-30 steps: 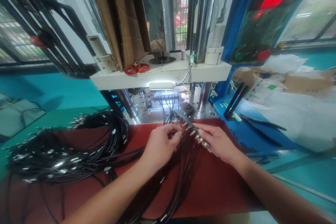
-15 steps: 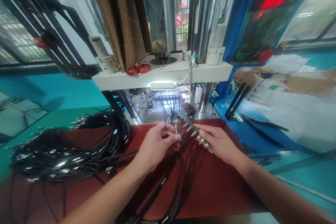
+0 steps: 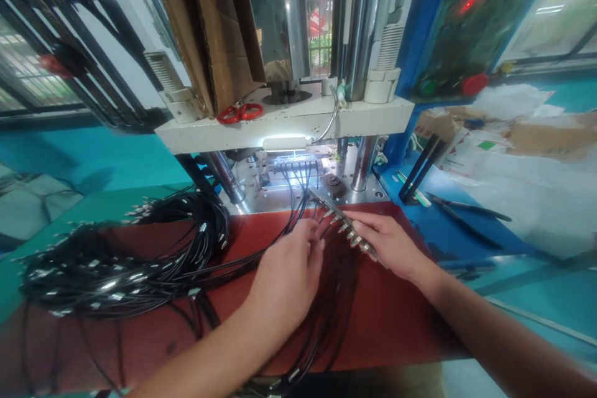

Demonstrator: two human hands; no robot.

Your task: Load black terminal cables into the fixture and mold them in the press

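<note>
My right hand [image 3: 389, 239] is closed on a narrow metal bar [image 3: 347, 224], thumb and fingers at its near end. The bar slants away to the left, with a row of silver cable connectors [image 3: 353, 239] along its near-left side. Black cables [image 3: 321, 336] run from there down across the red mat. My left hand [image 3: 289, 270] is beside the bar with its fingers curled in, the back of the hand towards me. Its fingertips are partly hidden and slightly blurred, so what they pinch does not show.
A large coil of black cables [image 3: 125, 267] lies on the red mat [image 3: 396, 317] at left. Ahead stands a press, its lit lower plate [image 3: 252, 189] holding more cables. Red-handled scissors [image 3: 240, 113] rest on its white crossbeam [image 3: 354, 121]. Black pliers [image 3: 466, 217] lie right.
My left hand has turned over and moved slightly down; the connector seen in its fingers before is now hidden. My right hand still holds the bar. The whole view has shifted slightly.
</note>
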